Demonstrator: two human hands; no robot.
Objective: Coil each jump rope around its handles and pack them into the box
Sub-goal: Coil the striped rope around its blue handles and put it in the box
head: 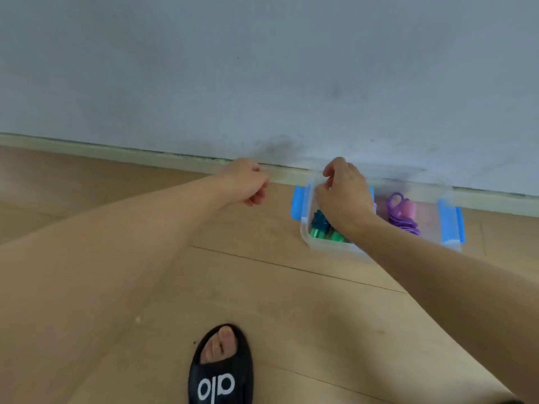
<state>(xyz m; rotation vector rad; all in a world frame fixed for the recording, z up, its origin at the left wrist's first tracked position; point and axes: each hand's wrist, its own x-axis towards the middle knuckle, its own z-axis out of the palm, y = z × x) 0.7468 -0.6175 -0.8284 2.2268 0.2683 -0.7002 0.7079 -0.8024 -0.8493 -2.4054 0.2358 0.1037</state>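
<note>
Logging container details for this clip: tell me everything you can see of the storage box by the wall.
The box is a clear plastic tub with rounded corners and a blue latch at each short end. It sits flat on the wooden floor, close against the baseboard. Inside lie a coiled green jump rope at its left end and a purple jump rope towards the right. A blurred clear lid appears to hang over it, gripped by the right hand. The left hand is apart from it.

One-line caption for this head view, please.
Right hand reaches over a clear box holding green and purple jump ropes; left hand hovers curled, empty.
</note>
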